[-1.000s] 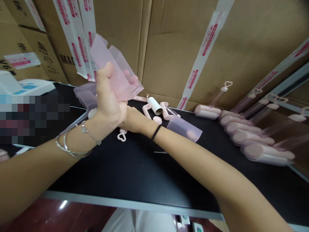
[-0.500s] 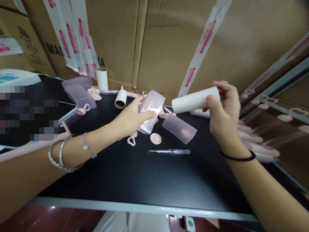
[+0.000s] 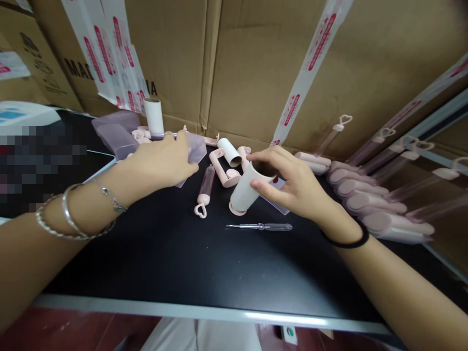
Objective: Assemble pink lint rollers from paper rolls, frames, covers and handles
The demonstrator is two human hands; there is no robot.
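Note:
My right hand (image 3: 296, 187) grips the upper end of a white tube (image 3: 245, 189), thumb on the near side and fingers at the far rim. The tube leans slightly, its lower end at a pink round cap (image 3: 237, 210) on the black table. My left hand (image 3: 166, 161) is closed over a translucent purple curved sheet (image 3: 197, 147), which the hand partly hides. Between the hands lie a pink frame-shaped part (image 3: 219, 170), a second white tube (image 3: 229, 152) on its side, and a clear purple cylinder (image 3: 206, 185) with a heart-shaped loop.
A screwdriver (image 3: 261, 226) lies in front of the tube. Several pink rollers (image 3: 380, 204) with heart-topped handles line the right side. Another white tube (image 3: 154, 117) stands at the back left near more purple sheets (image 3: 115, 131). Cardboard boxes (image 3: 248, 63) wall the back.
My right hand has brought the white tube down and left, turning it upright over the pink cap. My left hand has moved left with the purple sheet, uncovering the parts between the hands.

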